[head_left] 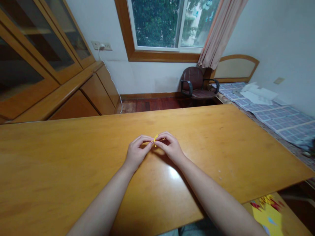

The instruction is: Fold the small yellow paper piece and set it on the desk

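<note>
Over the middle of the wooden table, both my hands meet fingertip to fingertip at a small yellow strip, which looks like a thin ribbon or folded paper. My left hand is closed, with thumb and fingers pinching the strip from the left. From the right, my right hand pinches it too, also closed. Short yellow ends stick out above and below the fingertips. The fingers hide the strip's centre, so its exact shape cannot be made out.
At the lower right, a lower surface holds a yellow sheet and several small red and yellow pieces. A brown armchair stands beyond the table. A bed is on the right, a glass-door cabinet on the left.
</note>
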Motion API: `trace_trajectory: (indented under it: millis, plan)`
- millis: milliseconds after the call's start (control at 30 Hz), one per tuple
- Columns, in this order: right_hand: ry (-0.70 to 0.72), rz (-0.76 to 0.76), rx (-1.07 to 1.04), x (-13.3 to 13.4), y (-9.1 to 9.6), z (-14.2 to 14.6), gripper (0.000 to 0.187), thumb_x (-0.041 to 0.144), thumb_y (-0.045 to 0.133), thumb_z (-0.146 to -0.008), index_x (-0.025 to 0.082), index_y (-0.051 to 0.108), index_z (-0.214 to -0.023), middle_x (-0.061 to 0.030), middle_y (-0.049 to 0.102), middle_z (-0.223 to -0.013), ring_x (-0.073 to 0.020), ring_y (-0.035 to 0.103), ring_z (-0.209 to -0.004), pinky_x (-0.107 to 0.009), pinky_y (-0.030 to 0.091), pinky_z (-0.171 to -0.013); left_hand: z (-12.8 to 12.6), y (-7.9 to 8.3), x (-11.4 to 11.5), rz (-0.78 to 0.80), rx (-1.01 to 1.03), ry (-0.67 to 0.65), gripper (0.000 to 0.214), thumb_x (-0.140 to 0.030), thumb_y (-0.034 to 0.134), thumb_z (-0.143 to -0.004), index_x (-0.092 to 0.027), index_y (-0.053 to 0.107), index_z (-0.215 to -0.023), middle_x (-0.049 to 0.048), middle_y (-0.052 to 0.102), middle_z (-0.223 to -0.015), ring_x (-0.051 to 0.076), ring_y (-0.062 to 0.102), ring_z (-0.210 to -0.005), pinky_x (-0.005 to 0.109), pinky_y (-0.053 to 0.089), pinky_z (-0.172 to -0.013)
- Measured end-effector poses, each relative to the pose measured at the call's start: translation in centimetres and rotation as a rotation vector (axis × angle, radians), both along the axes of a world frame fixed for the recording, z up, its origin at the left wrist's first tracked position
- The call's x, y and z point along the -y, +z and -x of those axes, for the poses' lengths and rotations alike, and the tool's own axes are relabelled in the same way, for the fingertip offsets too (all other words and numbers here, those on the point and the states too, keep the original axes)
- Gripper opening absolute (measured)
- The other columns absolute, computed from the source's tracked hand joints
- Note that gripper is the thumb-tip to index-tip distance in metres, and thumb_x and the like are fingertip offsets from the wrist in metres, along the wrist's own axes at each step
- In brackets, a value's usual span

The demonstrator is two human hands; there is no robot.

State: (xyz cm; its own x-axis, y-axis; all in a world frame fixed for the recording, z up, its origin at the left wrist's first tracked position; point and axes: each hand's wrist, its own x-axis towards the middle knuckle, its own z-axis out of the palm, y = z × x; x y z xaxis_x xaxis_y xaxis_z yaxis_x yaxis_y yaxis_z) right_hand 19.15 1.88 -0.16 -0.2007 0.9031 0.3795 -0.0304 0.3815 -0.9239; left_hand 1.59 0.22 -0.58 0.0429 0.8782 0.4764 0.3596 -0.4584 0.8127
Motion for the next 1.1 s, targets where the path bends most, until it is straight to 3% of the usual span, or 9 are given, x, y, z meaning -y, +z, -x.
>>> trace_trajectory:
  millis: [167, 667, 867, 1100]
  plan:
    - [0.011, 0.019, -0.022, -0.1, -0.2, 0.1, 0.009, 0.029, 0.073, -0.079, 0.021, 0.068, -0.079, -0.0023, 0.064, -0.085, -0.0155, 0.062, -0.083, -0.029, 0.052, -0.076, -0.1, 0.2, 0.0, -0.006, 0.0, -0.011, 0.006, -0.025, 0.067, -0.084, -0.021, 0.069, -0.08, 0.0041, 0.072, -0.087, 0.017, 0.068, -0.085, 0.031, 0.052, -0.083]
    - [0.05, 0.161, -0.111, -0.3, -0.6, 0.0, 0.009, 0.024, 0.07, -0.077, 0.02, 0.063, -0.077, 0.0003, 0.062, -0.081, -0.0145, 0.06, -0.08, -0.028, 0.05, -0.077, -0.2, -0.8, -0.5, 0.215, 0.196, -0.081, 0.011, -0.028, 0.071, -0.079, -0.019, 0.067, -0.081, 0.0042, 0.07, -0.085, 0.017, 0.066, -0.083, 0.03, 0.053, -0.081]
    - [0.03, 0.136, -0.081, -0.3, -0.7, -0.1, 0.01, 0.027, 0.071, -0.078, 0.02, 0.063, -0.078, -0.0003, 0.062, -0.081, -0.0148, 0.061, -0.08, -0.028, 0.051, -0.076, -0.4, -1.0, -0.7, 0.27, 0.298, -0.001, 0.026, -0.03, 0.078, -0.07, -0.019, 0.06, -0.085, 0.0021, 0.069, -0.08, 0.017, 0.067, -0.079, 0.03, 0.054, -0.075]
    - [-0.007, 0.035, 0.004, -0.1, -0.2, -0.1, 0.01, 0.029, 0.073, -0.08, 0.021, 0.068, -0.084, -0.003, 0.065, -0.089, -0.0157, 0.063, -0.085, -0.029, 0.053, -0.077, -0.1, -1.0, -0.3, 0.162, 0.18, 0.122, 0.02, -0.033, 0.076, -0.075, -0.02, 0.063, -0.084, 0.0021, 0.07, -0.083, 0.017, 0.068, -0.082, 0.031, 0.053, -0.079]
